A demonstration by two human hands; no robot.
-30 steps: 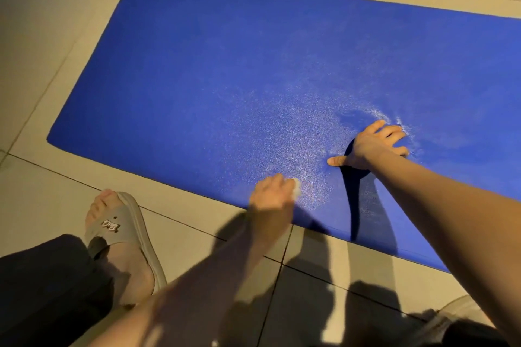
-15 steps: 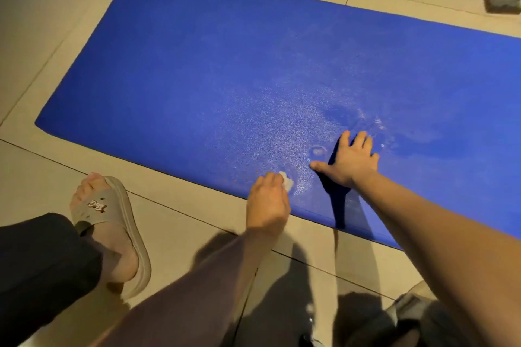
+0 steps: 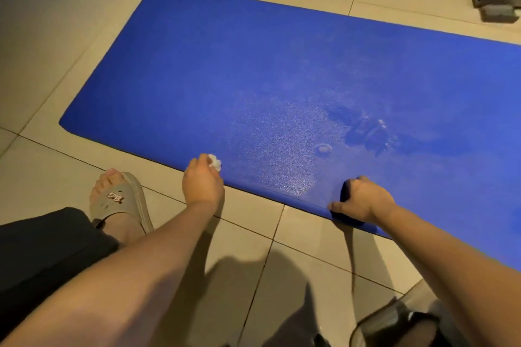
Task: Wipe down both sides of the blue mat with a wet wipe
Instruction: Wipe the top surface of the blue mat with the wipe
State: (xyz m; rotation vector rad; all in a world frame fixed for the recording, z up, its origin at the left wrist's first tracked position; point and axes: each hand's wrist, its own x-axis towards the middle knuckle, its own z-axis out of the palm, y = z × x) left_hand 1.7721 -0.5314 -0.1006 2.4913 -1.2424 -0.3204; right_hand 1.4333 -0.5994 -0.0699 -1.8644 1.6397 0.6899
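Gripping mat (image 3: 253,79) edge, right hand (image 3: 363,201); wipe (image 3: 215,161), left hand (image 3: 203,184).

On floor (image 3: 70,59): mat (image 3: 253,65); wipe (image 3: 215,162) at near edge; slipper (image 3: 128,201) left.

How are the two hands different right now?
The left hand pinches a scrunched white wet wipe; the right hand holds no wipe. The right hand grips the near edge of the blue mat, while the left hand only touches it with the wipe. Both sit at that near edge.
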